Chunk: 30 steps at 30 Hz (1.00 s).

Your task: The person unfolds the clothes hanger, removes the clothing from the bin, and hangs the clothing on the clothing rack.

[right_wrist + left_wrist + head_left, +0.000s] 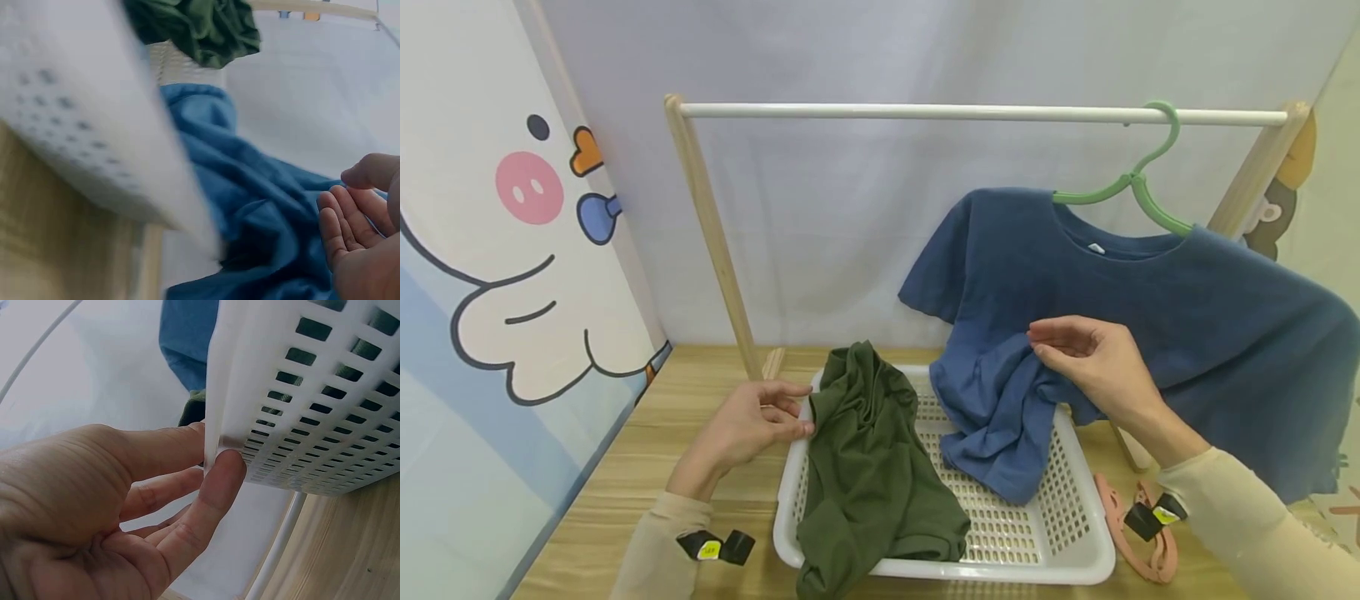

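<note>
A blue T-shirt (pixel 1037 267) hangs on a green hanger (pixel 1138 179), its lower part bunched down into a white plastic basket (pixel 1000 571). My left hand (pixel 756 425) is at the basket's left rim; the left wrist view shows the thumb and fingers (pixel 222 481) pinching that rim. A dark green garment (pixel 872 467) lies crumpled in the basket, draped over its front edge. Just in front of the T-shirt is my right hand (pixel 1097 358), its fingers loosely bent. In the right wrist view these fingertips (pixel 328 200) overlap the blue cloth (pixel 262 181), with nothing gripped.
The hanger's hook sits on the right of a white rail (pixel 910 111) with wooden side posts (pixel 718 242). A pink hanger-like item (pixel 1157 550) lies right of the basket on the wood-grain table (pixel 617 500). A cartoon-printed panel (pixel 512 292) stands at left.
</note>
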### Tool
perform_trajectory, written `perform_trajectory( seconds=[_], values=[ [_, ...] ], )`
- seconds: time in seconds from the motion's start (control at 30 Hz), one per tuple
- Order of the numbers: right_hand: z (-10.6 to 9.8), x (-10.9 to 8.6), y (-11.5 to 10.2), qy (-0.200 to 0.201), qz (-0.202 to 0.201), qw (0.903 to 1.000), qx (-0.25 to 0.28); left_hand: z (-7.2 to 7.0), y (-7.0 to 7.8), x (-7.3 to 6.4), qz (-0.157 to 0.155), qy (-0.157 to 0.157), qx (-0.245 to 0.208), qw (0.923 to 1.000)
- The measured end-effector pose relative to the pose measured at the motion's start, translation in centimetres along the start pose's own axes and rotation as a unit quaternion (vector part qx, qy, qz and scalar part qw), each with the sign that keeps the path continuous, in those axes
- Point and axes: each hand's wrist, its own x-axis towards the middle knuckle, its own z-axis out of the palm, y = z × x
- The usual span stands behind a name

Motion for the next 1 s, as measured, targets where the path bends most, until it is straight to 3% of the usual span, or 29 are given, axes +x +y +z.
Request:
perform_trajectory(
  seconds=[0.27,0.4,0.57,1.0],
  values=[
    [0.8,-0.6,2.8,-0.015,0.032,0.9993,0.009,-0.1,0.0,-0.2,0.001,-0.001,-0.006,1.0],
    [1.1,-0.9,3.7,-0.022,0.044,0.9987,-0.015,-0.1,0.0,-0.3,0.003,-0.001,-0.009,1.0],
    [1.7,-1.3,4.7,-0.022,0.052,0.9975,-0.043,-0.1,0.0,-0.3,0.003,0.0,-0.005,1.0],
    [2.8,-1.6,6.0,-0.003,0.057,0.9975,-0.042,-0.1,0.0,-0.1,-0.001,-0.003,-0.008,1.0]
  ],
)
